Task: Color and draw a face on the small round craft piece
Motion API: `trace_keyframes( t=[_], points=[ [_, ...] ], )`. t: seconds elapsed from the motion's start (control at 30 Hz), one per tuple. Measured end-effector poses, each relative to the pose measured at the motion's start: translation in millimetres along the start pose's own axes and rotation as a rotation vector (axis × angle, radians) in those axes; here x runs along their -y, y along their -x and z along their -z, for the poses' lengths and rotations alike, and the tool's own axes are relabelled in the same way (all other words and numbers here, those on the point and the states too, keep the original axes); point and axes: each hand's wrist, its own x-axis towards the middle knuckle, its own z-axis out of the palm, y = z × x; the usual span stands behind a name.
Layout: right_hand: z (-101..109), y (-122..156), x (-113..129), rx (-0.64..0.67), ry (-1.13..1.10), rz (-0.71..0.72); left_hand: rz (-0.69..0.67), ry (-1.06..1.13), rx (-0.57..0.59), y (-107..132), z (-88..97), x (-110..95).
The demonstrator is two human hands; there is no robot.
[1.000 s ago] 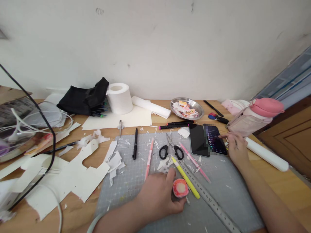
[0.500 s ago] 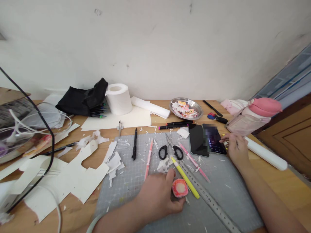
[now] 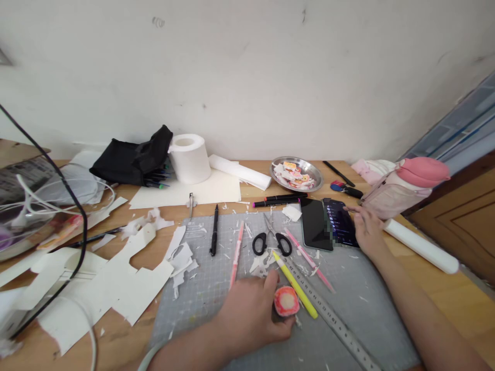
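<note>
My left hand rests on the grey cutting mat, fingers closed round a small round pink and orange piece. My right hand lies at the right edge of a lit phone, one finger stretched onto its screen, holding nothing. A second dark phone lies beside the lit one. Black-handled scissors, a yellow highlighter, pink pens and a metal ruler lie on the mat between my hands.
A metal dish of cut scraps, a toilet roll, a black pencil case and a pink bottle stand along the back. Cut paper litters the left side. A white roll lies at the right.
My right hand has shifted slightly up along the lit phone's edge, with a finger now on the screen. My left hand and the round piece have stayed put.
</note>
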Motion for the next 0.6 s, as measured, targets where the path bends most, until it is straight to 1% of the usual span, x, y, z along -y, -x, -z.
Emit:
trace_keyframes(
  t=[0.3, 0.6],
  points=[
    [-4.4, -2.3, -0.2, 0.073, 0.062, -0.027, -0.007, -0.005, -0.021, 0.1, 0.6, 0.1],
    [-2.3, -3.1, 0.7, 0.051, 0.008, -0.063, -0.006, -0.004, -0.01, -0.4, 0.2, -0.1]
  ],
)
